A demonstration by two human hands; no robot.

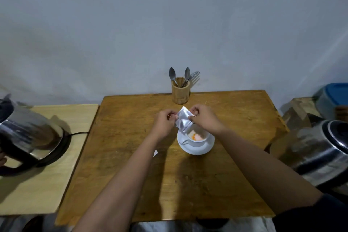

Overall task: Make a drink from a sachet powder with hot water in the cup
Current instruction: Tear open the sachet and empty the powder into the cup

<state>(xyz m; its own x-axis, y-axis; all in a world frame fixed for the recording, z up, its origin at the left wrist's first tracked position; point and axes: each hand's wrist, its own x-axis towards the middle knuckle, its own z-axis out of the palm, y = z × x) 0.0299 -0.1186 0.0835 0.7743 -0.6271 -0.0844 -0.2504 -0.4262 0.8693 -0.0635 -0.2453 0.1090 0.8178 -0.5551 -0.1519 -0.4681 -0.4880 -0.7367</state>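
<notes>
A silvery sachet [183, 120] is tipped mouth-down over a white cup [197, 139] that stands on a white saucer [205, 148] in the middle of the wooden table [131, 128]. Orange and pale powder lies in the bottom of the cup. My left hand [163, 121] pinches the sachet's left edge and my right hand [204, 117] pinches its right side, both just above the cup. A steel electric kettle [28, 133] sits on its black base at the far left.
A wooden holder [180, 91] with spoons and a fork stands at the table's back edge. A small white scrap [155, 153] lies by my left forearm. The kettle's table [47, 175] is paler. Steel pots [323, 154] and a blue-lidded container [333, 96] are at the right.
</notes>
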